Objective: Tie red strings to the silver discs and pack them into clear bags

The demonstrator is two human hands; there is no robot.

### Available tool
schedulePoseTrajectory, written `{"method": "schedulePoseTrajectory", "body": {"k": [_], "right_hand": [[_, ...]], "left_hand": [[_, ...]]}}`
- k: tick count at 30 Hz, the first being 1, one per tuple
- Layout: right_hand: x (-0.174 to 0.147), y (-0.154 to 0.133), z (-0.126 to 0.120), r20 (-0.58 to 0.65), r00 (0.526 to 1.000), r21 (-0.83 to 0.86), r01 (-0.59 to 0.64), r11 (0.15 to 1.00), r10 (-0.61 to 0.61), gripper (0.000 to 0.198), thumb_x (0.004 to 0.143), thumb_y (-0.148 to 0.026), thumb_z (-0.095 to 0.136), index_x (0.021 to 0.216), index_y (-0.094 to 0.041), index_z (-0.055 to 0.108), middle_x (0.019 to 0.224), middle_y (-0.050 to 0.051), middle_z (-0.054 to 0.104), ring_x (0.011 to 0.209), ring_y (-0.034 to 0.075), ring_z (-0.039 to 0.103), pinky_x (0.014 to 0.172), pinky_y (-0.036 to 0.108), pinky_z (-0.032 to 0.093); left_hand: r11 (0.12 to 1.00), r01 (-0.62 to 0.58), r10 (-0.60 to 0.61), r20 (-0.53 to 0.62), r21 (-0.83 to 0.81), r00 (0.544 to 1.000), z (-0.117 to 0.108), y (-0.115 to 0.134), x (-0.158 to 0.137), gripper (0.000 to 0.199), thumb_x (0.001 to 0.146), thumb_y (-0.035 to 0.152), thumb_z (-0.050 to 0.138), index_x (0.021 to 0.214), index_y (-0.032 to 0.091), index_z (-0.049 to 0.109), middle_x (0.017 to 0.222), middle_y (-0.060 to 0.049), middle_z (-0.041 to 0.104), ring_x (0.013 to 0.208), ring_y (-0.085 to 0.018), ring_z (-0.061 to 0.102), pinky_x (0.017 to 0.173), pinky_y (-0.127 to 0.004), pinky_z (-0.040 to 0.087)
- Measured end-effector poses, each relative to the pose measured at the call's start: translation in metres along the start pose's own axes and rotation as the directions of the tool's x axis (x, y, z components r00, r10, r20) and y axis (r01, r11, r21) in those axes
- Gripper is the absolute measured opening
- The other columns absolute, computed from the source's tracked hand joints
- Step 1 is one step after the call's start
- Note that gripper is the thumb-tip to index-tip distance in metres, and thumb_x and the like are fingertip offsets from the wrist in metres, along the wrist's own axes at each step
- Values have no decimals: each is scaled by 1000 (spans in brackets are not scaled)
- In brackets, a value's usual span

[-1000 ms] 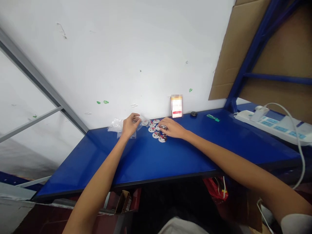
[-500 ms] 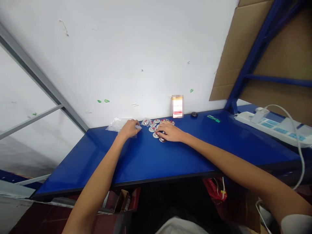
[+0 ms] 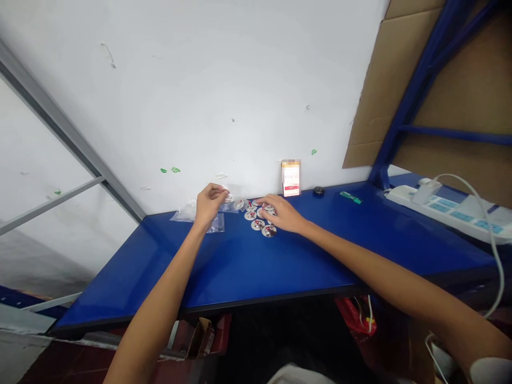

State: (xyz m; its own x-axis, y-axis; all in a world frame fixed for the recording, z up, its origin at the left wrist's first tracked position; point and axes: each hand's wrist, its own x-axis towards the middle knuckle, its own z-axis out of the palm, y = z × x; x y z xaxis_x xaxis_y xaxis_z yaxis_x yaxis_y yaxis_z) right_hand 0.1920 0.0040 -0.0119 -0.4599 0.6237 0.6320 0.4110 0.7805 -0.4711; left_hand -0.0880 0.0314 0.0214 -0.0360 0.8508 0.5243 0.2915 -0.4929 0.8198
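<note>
round badges (image 3: 259,216) lie clustered at the far edge of the blue table (image 3: 280,261), near the wall; prints too small to read. right hand (image 3: 282,213) lies on them, fingers loosely spread, hiding several; whether it grips one, can't tell. left hand (image 3: 208,204) pinches a clear plastic bag (image 3: 230,198), raised just left of the cluster. more clear bags (image 3: 188,213) partly behind it. blurred card (image 3: 290,177) stands far right.
</note>
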Motion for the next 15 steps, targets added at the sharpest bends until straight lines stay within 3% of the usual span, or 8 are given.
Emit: {"method": "schedulePoseTrajectory", "body": {"k": [3, 6, 8, 12, 15], "right_hand": [[3, -3, 4, -65, 981, 271, -161, 949, 185, 42, 97, -39, 70, 136, -27, 60, 131, 9, 71, 114, 26, 69, 96, 44, 56], [4, 0, 9, 16, 935, 540, -306, 784, 354, 43, 90, -39, 75, 127, -25, 60, 115, 7, 74, 101, 24, 74, 86, 40, 60], [4, 6, 8, 52, 914, 621, -346, 704, 403, 43, 87, -34, 77, 124, -23, 59, 100, 4, 74, 91, 23, 75, 78, 37, 61], [5, 20, -6, 95, 943, 570, -314, 759, 319, 46, 85, -26, 76, 127, -22, 60, 93, 1, 73, 76, 18, 72, 74, 34, 59], [5, 27, -18, 142, 963, 482, -271, 833, 231, 43, 88, -26, 70, 130, -22, 59, 94, 2, 73, 75, 18, 70, 73, 34, 59]], "left_hand": [[961, 105, -79, 111, -256, 991, 31, 11, -18, 45, 76, 36, 84, 110, 22, 59, 89, -1, 70, 76, -17, 69, 72, -28, 56], [965, 116, -68, 204, -235, 977, 54, 15, -34, 43, 80, 37, 82, 114, 22, 62, 93, -1, 70, 73, -14, 66, 67, -24, 52], [986, 76, -40, 233, -146, 972, 59, 14, -40, 31, 86, 40, 76, 109, 21, 66, 92, -1, 70, 73, -14, 65, 66, -24, 52], [998, -18, 3, 256, 56, 967, 56, 9, -42, 27, 97, 45, 64, 92, 19, 71, 80, -2, 69, 74, -17, 68, 69, -27, 57], [997, -18, -4, 280, 76, 960, 56, 8, -43, 28, 95, 47, 67, 93, 19, 73, 78, -2, 70, 73, -18, 69, 67, -28, 59]]}}
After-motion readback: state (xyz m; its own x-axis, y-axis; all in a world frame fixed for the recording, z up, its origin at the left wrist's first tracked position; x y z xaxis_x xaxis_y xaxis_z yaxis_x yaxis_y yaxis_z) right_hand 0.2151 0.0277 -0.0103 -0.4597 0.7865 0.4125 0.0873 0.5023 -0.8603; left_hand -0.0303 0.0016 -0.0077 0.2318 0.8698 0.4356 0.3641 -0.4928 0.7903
